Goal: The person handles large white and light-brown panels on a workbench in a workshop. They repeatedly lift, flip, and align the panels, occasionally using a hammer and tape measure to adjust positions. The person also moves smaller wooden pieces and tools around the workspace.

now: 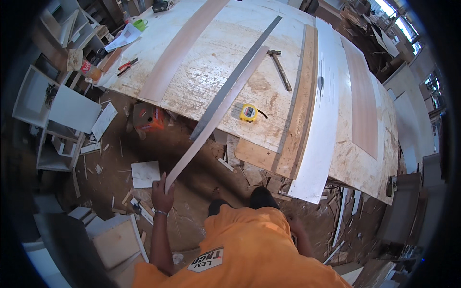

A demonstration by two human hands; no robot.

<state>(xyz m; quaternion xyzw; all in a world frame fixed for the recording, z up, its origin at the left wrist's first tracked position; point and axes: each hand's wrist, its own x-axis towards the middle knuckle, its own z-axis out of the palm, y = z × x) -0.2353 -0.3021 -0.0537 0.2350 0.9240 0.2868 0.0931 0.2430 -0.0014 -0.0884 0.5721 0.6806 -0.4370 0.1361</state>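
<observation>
My left hand (163, 193) is closed around the near end of a long, narrow pale wood strip (193, 152). The strip runs up and away over the worktable (192, 103), its far end near a hammer (280, 71). Right alongside it lies a long dark grey strip (240, 69), whose near end juts past the table edge. A yellow tape measure (249, 113) sits on the table to the right of both strips. My right hand (294, 222) is low beside my body, partly behind my orange shirt, and its fingers cannot be made out.
Wood-coloured panels (185, 45), a brown board (302, 110) and a white panel (322, 129) lie across the table. Red-handled pliers (127, 65), a bottle (90, 70) and a green cup (140, 24) are at the left. Offcuts and a white square piece (145, 174) litter the floor.
</observation>
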